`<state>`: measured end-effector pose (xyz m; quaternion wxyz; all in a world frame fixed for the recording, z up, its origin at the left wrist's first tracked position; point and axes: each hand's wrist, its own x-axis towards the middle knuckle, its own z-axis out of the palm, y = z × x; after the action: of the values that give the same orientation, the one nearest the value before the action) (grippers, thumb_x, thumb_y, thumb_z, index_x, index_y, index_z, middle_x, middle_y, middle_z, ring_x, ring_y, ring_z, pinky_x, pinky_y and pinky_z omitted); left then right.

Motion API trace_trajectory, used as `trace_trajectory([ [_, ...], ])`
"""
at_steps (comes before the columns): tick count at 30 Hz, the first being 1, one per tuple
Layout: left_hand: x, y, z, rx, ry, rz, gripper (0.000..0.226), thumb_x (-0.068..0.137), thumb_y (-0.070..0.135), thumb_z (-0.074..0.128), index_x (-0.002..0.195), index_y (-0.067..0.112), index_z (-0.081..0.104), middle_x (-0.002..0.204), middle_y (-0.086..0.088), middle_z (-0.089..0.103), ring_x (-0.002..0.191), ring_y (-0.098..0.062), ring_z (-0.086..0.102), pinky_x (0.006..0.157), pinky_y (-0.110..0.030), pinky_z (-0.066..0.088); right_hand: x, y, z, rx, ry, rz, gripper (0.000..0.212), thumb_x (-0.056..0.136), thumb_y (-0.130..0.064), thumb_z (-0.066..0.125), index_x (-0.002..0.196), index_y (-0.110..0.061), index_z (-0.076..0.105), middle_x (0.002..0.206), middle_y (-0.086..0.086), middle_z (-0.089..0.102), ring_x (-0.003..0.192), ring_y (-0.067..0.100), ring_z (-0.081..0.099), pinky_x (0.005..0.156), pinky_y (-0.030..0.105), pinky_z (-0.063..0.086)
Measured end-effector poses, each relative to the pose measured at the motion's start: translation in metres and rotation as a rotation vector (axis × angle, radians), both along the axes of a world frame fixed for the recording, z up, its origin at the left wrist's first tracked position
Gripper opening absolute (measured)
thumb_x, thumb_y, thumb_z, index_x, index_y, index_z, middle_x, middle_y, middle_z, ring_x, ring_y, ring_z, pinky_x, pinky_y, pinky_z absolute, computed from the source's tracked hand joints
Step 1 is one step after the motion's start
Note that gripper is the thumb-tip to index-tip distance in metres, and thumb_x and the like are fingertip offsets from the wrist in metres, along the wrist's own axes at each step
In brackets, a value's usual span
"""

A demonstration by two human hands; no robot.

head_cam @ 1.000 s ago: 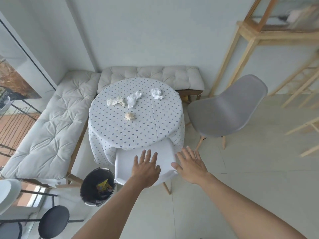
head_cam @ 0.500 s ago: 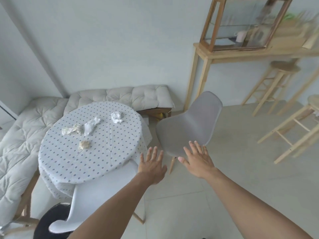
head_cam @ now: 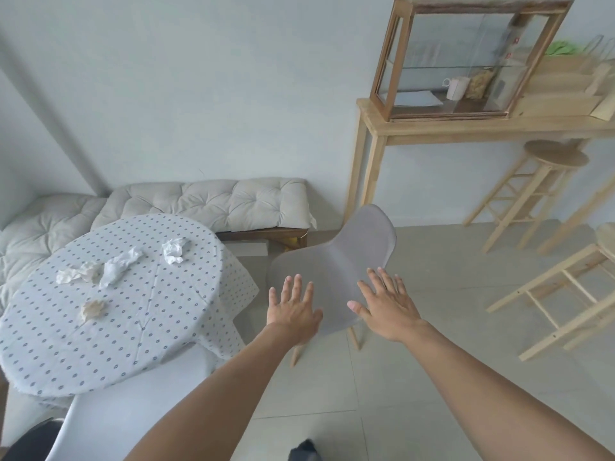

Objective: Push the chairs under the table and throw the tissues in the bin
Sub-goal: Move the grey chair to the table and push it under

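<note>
A grey shell chair [head_cam: 346, 261] on wooden legs stands out on the floor to the right of the round table [head_cam: 139, 331] with its dotted cloth. My left hand [head_cam: 294, 311] and right hand [head_cam: 386, 304] hover flat over the chair's seat, fingers spread, holding nothing; contact with the seat is unclear. A white chair [head_cam: 133, 407] is tucked partly under the table's near edge. Several crumpled tissues lie on the cloth: white ones [head_cam: 173, 250] [head_cam: 118, 269] [head_cam: 75, 273] and a beige one [head_cam: 93, 309]. The dark bin [head_cam: 30, 442] shows at the bottom left corner.
A cushioned corner bench [head_cam: 213, 204] runs behind the table. At the right stand a tall wooden console [head_cam: 466, 126] with a glass cabinet [head_cam: 466, 61], a round wooden stool [head_cam: 545, 181] and another wooden stool [head_cam: 582, 294]. Tiled floor stretches in front of the grey chair.
My view has swung right from the white chair toward the grey chair. Both hands left the white chair's back and now reach over the grey chair's seat.
</note>
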<state>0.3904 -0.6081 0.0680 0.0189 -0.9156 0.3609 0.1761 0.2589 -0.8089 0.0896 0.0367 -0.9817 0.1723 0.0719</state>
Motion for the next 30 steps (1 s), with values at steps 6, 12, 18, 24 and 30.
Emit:
trace_trajectory([
  [6,0.051,-0.078,-0.021,-0.009,0.001,0.060,0.073,0.107,0.057,0.020,0.165,0.022,-0.008,0.173,-0.009,-0.019,0.158,-0.031,-0.021,0.127,-0.064,-0.004,0.060,-0.079,0.000,-0.028,0.007,0.066,0.072,0.102,-0.067,0.019,0.157,-0.021,0.026,0.171,0.011,0.004,0.156,0.030,-0.007,0.124,0.058,0.004],
  [12,0.124,-0.152,-0.038,-0.025,0.046,0.153,0.074,0.108,0.058,0.019,0.164,0.022,-0.010,0.173,-0.009,-0.019,0.158,-0.031,-0.022,0.126,-0.063,-0.005,0.145,-0.156,-0.007,-0.021,0.069,0.158,0.071,0.103,-0.065,0.020,0.159,-0.021,0.023,0.171,0.010,0.000,0.156,0.029,-0.009,0.124,0.057,0.001],
  [18,0.180,-0.203,-0.048,0.012,0.068,0.243,0.074,0.107,0.058,0.018,0.164,0.021,-0.011,0.173,-0.010,-0.020,0.158,-0.031,-0.022,0.126,-0.063,-0.006,0.229,-0.216,-0.018,-0.014,0.108,0.254,0.071,0.103,-0.064,0.019,0.159,-0.021,0.023,0.171,0.011,-0.001,0.156,0.030,-0.009,0.124,0.056,0.000],
  [24,0.219,-0.233,-0.059,0.013,0.070,0.398,0.074,0.107,0.060,0.015,0.164,0.021,-0.010,0.173,-0.010,-0.019,0.158,-0.030,-0.023,0.127,-0.063,-0.006,0.303,-0.260,-0.041,0.025,0.138,0.425,0.070,0.104,-0.063,0.020,0.158,-0.020,0.024,0.171,0.011,0.000,0.156,0.030,-0.009,0.124,0.055,-0.001],
  [30,0.230,-0.260,-0.069,0.012,0.095,0.663,0.073,0.107,0.059,0.016,0.164,0.020,-0.009,0.173,-0.010,-0.019,0.158,-0.030,-0.023,0.127,-0.063,-0.007,0.377,-0.295,-0.067,-0.004,0.157,0.710,0.071,0.103,-0.063,0.019,0.158,-0.019,0.026,0.171,0.012,0.003,0.156,0.030,-0.007,0.125,0.055,0.000],
])
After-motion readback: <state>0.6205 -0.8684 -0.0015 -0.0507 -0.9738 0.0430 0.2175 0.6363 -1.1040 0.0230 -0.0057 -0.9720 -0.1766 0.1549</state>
